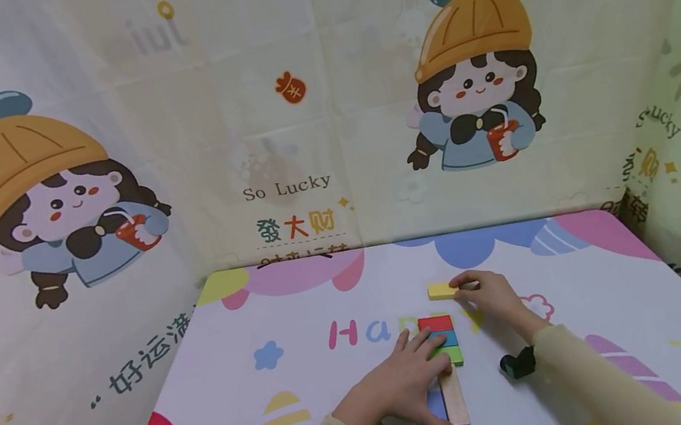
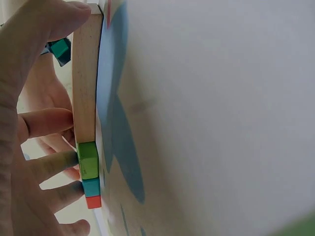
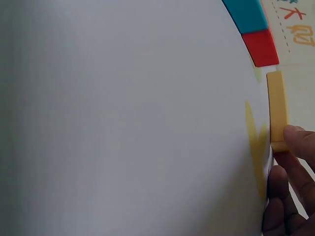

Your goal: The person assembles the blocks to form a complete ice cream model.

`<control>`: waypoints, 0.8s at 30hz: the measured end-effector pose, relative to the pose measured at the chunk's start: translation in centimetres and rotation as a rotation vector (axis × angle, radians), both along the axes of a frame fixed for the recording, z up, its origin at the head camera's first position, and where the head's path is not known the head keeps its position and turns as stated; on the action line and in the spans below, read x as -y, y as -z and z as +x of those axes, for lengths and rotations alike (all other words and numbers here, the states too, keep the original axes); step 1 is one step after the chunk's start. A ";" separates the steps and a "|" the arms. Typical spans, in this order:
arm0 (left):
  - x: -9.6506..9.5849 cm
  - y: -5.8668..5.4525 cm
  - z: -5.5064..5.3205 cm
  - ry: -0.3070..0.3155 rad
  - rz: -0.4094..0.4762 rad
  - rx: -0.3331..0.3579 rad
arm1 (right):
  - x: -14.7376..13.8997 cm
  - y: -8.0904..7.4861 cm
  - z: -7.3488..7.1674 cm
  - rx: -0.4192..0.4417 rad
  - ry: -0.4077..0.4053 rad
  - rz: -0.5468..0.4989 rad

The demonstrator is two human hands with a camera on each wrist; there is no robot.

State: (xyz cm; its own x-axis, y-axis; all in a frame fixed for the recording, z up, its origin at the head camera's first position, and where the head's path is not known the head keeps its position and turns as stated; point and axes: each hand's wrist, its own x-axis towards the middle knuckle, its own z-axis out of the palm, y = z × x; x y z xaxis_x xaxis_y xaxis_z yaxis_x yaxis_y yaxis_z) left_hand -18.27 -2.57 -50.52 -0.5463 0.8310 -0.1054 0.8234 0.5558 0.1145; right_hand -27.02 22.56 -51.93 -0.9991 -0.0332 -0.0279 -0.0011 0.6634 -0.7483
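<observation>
My right hand [image 1: 490, 296] pinches one end of a yellow wooden block [image 1: 440, 291] between thumb and fingers, in the head view beyond the other blocks. In the right wrist view the thumb lies on the block's end. A red block [image 1: 435, 323], a blue one [image 1: 450, 338] and a green one [image 1: 453, 356] lie side by side in a row. A plain wood block [image 1: 455, 399] lies lengthwise at the green one's near end. Over this row my left hand [image 1: 406, 391] is spread, thumb at the plain block's near end and fingertips along the blocks' side.
The blocks lie on a white tabletop [image 1: 340, 364] printed with coloured shapes and letters. A printed cloth [image 1: 366, 124] hangs behind and at both sides. Small dark devices [image 1: 518, 363] sit at both wrists.
</observation>
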 end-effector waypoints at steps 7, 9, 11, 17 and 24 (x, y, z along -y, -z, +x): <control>0.1 0.1 0.1 -0.006 0.007 0.015 | 1.4 0.2 0.2 -0.030 -0.034 0.047; 0.1 0.0 0.1 -0.005 0.008 0.015 | 1.6 0.2 0.2 -0.039 -0.040 0.045; 0.0 -0.1 0.2 -0.005 0.005 0.016 | 1.5 0.3 0.2 -0.044 -0.049 0.045; -0.1 -0.2 0.0 -0.025 0.010 0.054 | 0.4 0.7 0.5 -0.025 -0.093 0.006; 0.2 0.8 -1.0 -0.102 0.212 0.156 | -0.7 0.2 1.1 0.045 -0.148 -0.356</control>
State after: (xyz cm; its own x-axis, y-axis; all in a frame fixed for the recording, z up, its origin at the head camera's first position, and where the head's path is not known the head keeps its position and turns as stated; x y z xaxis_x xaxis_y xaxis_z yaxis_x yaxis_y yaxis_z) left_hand -19.25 -2.77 -51.31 -0.6193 0.7848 -0.0248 0.7273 0.5853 0.3584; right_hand -25.95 23.24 -52.12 -0.9808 -0.1924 -0.0325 -0.0392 0.3576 -0.9331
